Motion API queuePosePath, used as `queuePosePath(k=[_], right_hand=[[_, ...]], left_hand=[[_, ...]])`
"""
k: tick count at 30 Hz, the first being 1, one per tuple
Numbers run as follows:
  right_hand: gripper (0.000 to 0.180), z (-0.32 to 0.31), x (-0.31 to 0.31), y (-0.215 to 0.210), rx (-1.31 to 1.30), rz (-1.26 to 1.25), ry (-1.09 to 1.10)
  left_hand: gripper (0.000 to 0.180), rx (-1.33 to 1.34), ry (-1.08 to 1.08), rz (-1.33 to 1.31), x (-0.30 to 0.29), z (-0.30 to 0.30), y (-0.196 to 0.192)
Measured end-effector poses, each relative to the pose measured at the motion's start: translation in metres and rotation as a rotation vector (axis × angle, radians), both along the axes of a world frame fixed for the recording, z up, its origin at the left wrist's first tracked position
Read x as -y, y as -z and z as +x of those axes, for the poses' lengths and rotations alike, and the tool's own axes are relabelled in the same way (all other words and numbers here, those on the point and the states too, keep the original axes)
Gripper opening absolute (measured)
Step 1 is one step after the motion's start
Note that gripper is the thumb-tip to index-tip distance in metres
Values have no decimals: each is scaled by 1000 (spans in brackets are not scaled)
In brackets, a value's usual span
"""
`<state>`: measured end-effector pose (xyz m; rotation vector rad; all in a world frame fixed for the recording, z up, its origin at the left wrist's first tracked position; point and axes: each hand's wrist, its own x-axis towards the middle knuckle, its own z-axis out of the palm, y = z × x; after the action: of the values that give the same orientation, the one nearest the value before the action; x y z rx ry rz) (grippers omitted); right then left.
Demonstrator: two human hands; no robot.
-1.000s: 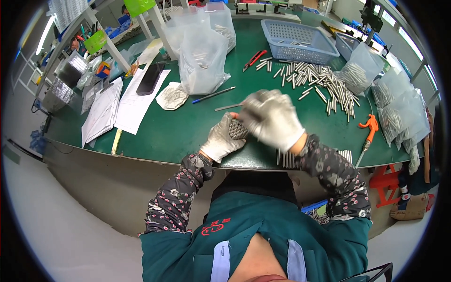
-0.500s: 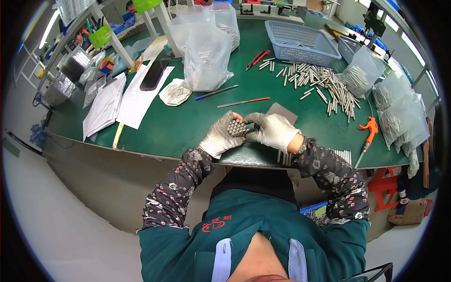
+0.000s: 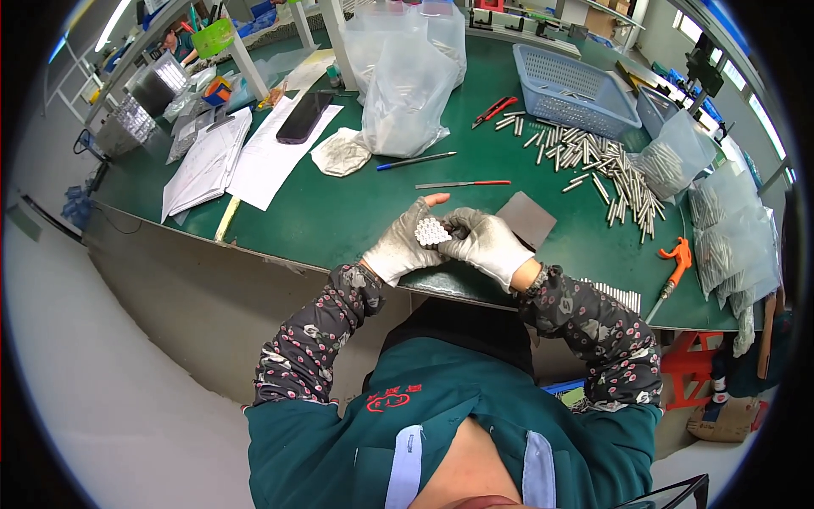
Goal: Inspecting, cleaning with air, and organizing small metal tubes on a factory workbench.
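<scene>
A bundle of metal pins (image 3: 432, 232) is held between my two gloved hands near the table's front edge, its shiny round ends facing up. My left hand (image 3: 404, 243) wraps the bundle from the left, its bare thumb tip pointing up and away. From the right, my right hand (image 3: 492, 244) closes on the bundle with its fingers pressed to the side. Just beyond the right hand lies a flat grey plate (image 3: 527, 219). A thin file with a red handle (image 3: 463, 183) rests farther off. More pins stand in a row (image 3: 617, 295) by my right forearm.
Loose pins (image 3: 606, 170) lie heaped before a blue basket (image 3: 577, 93). Bags of pins (image 3: 733, 225) and an orange air gun (image 3: 676, 267) are at the right. A pen (image 3: 415, 161), white cloth (image 3: 341, 153), phone (image 3: 305, 117) and papers (image 3: 208, 165) lie to the left.
The bundle has turned so its ends face up more and look brighter. My right hand has shifted closer around it, and the left thumb now sticks out. The whole view has swung slightly.
</scene>
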<state>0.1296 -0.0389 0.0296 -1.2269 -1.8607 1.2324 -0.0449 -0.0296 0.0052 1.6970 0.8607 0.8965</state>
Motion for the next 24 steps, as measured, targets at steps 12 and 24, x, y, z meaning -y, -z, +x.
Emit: queuePosePath(k=[12,24], right_hand=[[36,-1,0,4,99,91,50],[31,5,2,6,53,169,6]], left_hand=[[90,17,20,4,-5,1,8],[62,98,22,4,-9,9,16]])
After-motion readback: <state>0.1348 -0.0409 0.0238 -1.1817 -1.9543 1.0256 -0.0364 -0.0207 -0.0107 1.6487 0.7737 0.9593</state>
